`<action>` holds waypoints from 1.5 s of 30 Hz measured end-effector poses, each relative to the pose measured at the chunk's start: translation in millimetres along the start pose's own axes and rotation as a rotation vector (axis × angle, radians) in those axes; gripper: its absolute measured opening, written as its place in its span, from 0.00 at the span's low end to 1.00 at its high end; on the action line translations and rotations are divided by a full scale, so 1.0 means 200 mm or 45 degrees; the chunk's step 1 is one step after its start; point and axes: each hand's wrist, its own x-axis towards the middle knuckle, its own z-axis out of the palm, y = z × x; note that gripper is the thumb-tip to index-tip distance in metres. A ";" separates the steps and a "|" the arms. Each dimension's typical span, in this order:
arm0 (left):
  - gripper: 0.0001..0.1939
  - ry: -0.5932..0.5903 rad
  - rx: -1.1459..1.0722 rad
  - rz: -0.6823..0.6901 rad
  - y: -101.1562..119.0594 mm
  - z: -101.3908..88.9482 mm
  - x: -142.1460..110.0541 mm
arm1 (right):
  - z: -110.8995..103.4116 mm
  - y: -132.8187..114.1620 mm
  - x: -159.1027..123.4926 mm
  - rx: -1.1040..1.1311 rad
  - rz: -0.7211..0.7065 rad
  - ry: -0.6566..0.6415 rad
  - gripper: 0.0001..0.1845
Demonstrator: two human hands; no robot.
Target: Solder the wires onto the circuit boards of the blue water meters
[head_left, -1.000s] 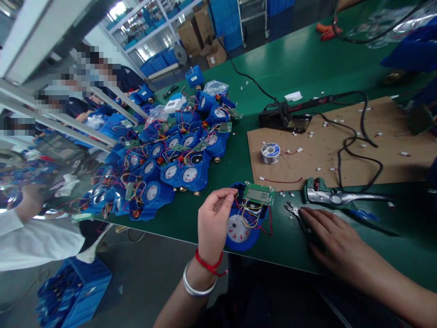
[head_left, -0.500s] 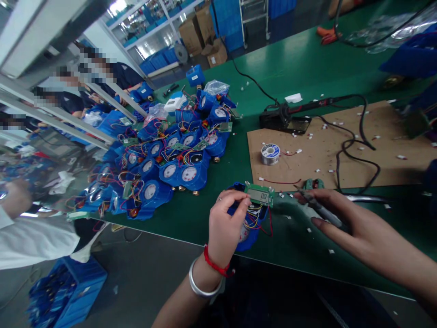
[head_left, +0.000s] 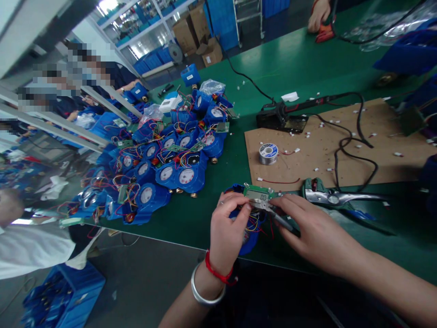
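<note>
A blue water meter (head_left: 251,242) with a round dial and loose coloured wires sits at the bench's front edge, partly hidden under my hands. Above it is a green circuit board (head_left: 255,187) whose small display reads zeros. My left hand (head_left: 229,224) is closed, thumb and forefinger pinching at the board's lower left edge; the exact grip is partly covered. Small pliers (head_left: 285,223) with dark handles are in my right hand (head_left: 303,223). Their metal jaws lie across the board's lower edge, close to my left fingertips.
Wire strippers (head_left: 332,198) lie right of my right hand. Beyond are a solder spool (head_left: 268,154), cardboard (head_left: 314,152) with scraps, and a soldering iron (head_left: 307,104) in its stand. Several wired meters (head_left: 186,175) crowd the left. Another person's hand (head_left: 319,16) touches red-handled tools.
My right hand has moved left with the pliers, bringing the jaws to the board and uncovering the wire strippers. My left hand stays at the board. Another person's hand has reached the red-handled tools.
</note>
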 end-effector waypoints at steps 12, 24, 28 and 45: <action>0.05 -0.029 -0.059 -0.061 0.00 -0.01 0.01 | 0.01 -0.01 0.00 -0.001 0.044 0.000 0.16; 0.04 -0.039 -0.095 -0.061 -0.01 -0.02 0.00 | 0.02 -0.02 0.00 0.012 0.048 0.019 0.16; 0.04 -0.040 -0.095 -0.060 -0.01 -0.02 0.00 | 0.02 -0.02 0.01 0.022 0.062 0.006 0.16; 0.08 -0.136 0.116 -0.099 -0.01 -0.02 0.01 | 0.10 -0.05 0.02 0.263 0.332 0.084 0.17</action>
